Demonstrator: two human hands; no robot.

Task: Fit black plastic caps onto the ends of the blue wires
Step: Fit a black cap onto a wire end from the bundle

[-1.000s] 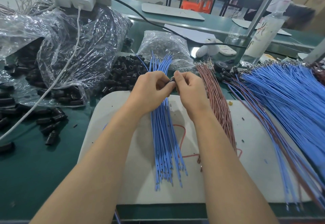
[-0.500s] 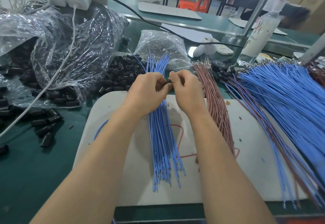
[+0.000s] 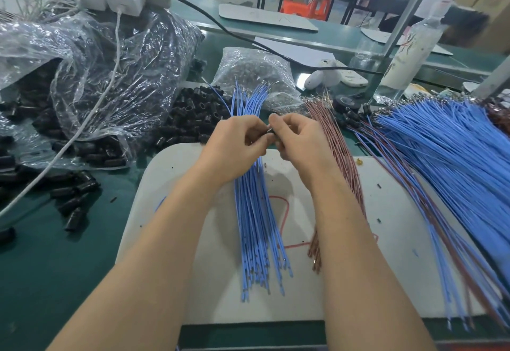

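My left hand (image 3: 237, 143) and my right hand (image 3: 296, 141) meet above a white mat (image 3: 171, 212), fingertips nearly touching. A small black plastic cap (image 3: 270, 131) is pinched in my right fingers. My left hand grips blue wire where a bundle of blue wires (image 3: 256, 229) passes under it; which single wire it pinches is hidden. The bundle runs from the mat's near part up past my hands, fanning out beyond them. A heap of loose black caps (image 3: 193, 119) lies just left of my hands.
A large fan of blue wires (image 3: 441, 163) covers the right side, with brown wires (image 3: 339, 163) between it and my hands. Clear plastic bags of black caps (image 3: 110, 74) and a bag of small metal parts (image 3: 254, 74) sit behind. A white cable (image 3: 82, 127) crosses the left.
My hands have stayed together over the bundle, with only small finger movements; the black cap now shows more clearly between the fingertips. The view has shifted slightly.
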